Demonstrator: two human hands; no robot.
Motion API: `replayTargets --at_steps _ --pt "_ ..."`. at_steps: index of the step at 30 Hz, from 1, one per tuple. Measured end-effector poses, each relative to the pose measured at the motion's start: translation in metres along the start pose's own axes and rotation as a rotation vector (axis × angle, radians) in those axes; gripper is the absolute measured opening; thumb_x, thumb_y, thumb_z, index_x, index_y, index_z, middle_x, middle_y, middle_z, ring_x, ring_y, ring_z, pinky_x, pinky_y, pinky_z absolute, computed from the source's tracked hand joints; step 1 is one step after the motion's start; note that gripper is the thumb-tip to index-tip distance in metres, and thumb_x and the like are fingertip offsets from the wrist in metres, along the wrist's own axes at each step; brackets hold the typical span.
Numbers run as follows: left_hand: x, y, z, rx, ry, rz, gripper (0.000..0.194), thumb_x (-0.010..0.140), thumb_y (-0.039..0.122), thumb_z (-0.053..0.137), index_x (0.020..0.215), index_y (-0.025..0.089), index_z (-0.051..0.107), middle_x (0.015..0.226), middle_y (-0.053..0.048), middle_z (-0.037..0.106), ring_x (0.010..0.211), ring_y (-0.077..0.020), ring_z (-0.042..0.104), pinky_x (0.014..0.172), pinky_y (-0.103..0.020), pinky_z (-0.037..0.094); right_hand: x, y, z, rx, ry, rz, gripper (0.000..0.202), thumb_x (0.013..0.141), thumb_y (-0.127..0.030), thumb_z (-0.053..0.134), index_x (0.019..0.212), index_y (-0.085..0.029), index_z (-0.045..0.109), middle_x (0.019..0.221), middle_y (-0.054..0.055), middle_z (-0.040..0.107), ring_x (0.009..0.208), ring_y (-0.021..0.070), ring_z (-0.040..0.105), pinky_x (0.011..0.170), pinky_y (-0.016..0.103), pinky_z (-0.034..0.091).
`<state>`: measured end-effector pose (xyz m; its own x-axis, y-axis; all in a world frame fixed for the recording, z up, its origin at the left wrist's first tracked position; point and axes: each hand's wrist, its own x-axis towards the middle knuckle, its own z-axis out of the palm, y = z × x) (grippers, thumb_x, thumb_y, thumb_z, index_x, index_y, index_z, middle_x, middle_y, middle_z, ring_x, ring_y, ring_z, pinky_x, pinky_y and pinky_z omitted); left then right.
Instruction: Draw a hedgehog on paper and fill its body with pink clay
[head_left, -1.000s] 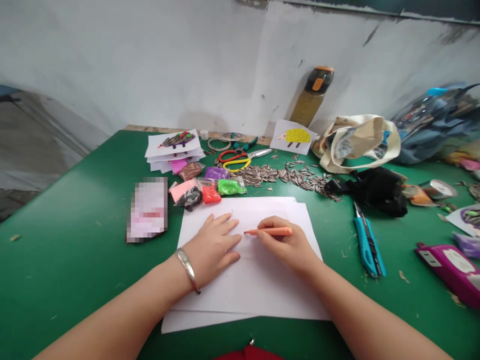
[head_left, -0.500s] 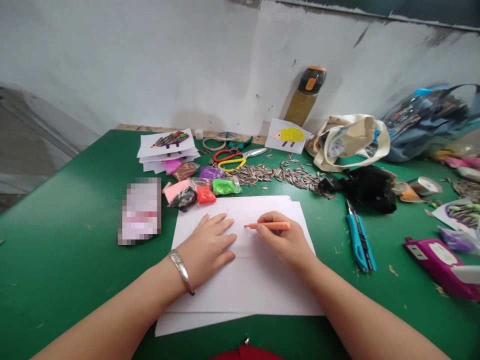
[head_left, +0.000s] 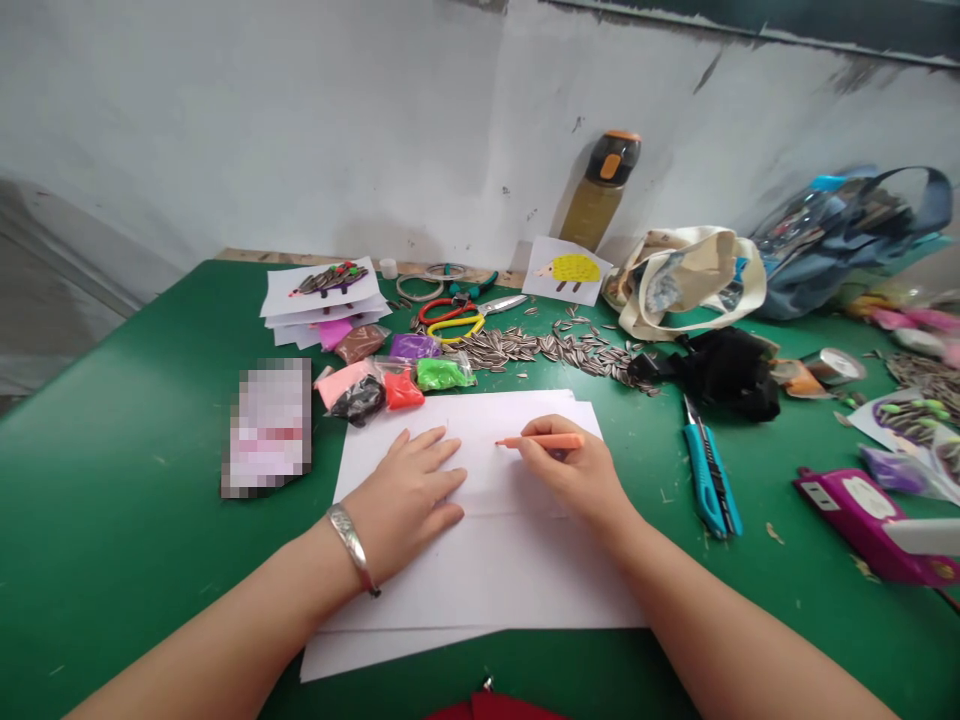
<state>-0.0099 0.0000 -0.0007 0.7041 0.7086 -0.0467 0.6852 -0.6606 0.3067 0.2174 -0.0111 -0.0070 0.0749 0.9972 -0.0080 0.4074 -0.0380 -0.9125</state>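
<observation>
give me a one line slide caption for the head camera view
Right hand holding an orange pen over white paper, left hand resting flat, seeds beyond

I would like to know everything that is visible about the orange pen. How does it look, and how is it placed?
The pen is slim, with a smooth orange barrel, seemingly plastic, and a small reddish tip; no cap covers the tip. It lies nearly level across the view, tip pointing left toward the left hand. The right hand grips it, with fingers hiding part of the barrel. It is over the upper part of the white paper; whether the tip touches the sheet, I cannot tell.
</observation>
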Motion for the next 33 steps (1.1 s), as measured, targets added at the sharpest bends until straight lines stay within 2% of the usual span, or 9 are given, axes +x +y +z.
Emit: replayTargets --at_steps 8,13,16,21,28,33 --pt "-0.002 -0.003 0.003 -0.017 0.01 0.003 0.024 0.087 0.027 0.056 0.108 0.023 0.066 0.137 -0.012 0.052 0.134 -0.0367 0.037 0.106 -0.064 0.029 0.002 -0.007 -0.01 -0.009 0.053 0.061 0.011 0.076 -0.029 0.057 0.072 -0.021 0.064 0.077 0.002 0.068 0.075 0.0188 0.062 0.06 0.025 0.042" --pt "-0.003 -0.006 0.007 -0.015 0.013 0.007 0.026 0.088 0.027 0.054 0.111 0.024 0.065 0.139 -0.011 0.051 0.135 -0.0361 0.035 0.107 -0.064 0.028 0.004 -0.005 -0.013 -0.096 0.125 0.053 0.011 0.075 -0.028 0.057 0.069 -0.021 0.063 0.066 -0.001 0.061 0.065 0.0163 0.06 0.056 0.023 0.04" --pt "-0.003 -0.006 0.007 0.005 0.007 0.006 0.026 0.089 0.029 0.054 0.112 0.024 0.064 0.14 -0.011 0.051 0.135 -0.0359 0.035 0.107 -0.064 0.029 0.005 -0.002 -0.016 -0.148 0.159 0.048 0.01 0.075 -0.027 0.057 0.068 -0.022 0.062 0.068 -0.002 0.064 0.062 0.0143 0.056 0.055 0.023 0.038" --pt "-0.003 -0.006 0.007 -0.002 0.01 0.005 0.027 0.088 0.028 0.055 0.113 0.023 0.064 0.14 -0.012 0.051 0.135 -0.0366 0.036 0.107 -0.065 0.028 0.008 0.0 -0.023 -0.196 0.176 0.079 0.011 0.074 -0.025 0.054 0.065 -0.022 0.06 0.073 -0.002 0.069 0.067 0.0162 0.059 0.058 0.025 0.039" --pt "-0.004 -0.008 0.01 -0.006 0.029 0.012 0.028 0.089 0.029 0.053 0.114 0.024 0.064 0.141 -0.011 0.05 0.136 -0.036 0.036 0.107 -0.064 0.028 0.011 0.0 -0.033 -0.272 0.197 0.101 0.011 0.071 -0.026 0.052 0.062 -0.022 0.058 0.062 -0.001 0.064 0.063 0.0181 0.058 0.056 0.027 0.038" --pt "-0.004 -0.007 0.009 -0.005 0.021 0.009 0.028 0.089 0.029 0.053 0.114 0.024 0.064 0.141 -0.011 0.05 0.136 -0.0366 0.036 0.107 -0.065 0.028 0.012 0.001 -0.041 -0.334 0.185 0.116 0.013 0.068 -0.023 0.052 0.055 -0.022 0.055 0.059 -0.002 0.063 0.057 0.0164 0.053 0.055 0.028 0.038"
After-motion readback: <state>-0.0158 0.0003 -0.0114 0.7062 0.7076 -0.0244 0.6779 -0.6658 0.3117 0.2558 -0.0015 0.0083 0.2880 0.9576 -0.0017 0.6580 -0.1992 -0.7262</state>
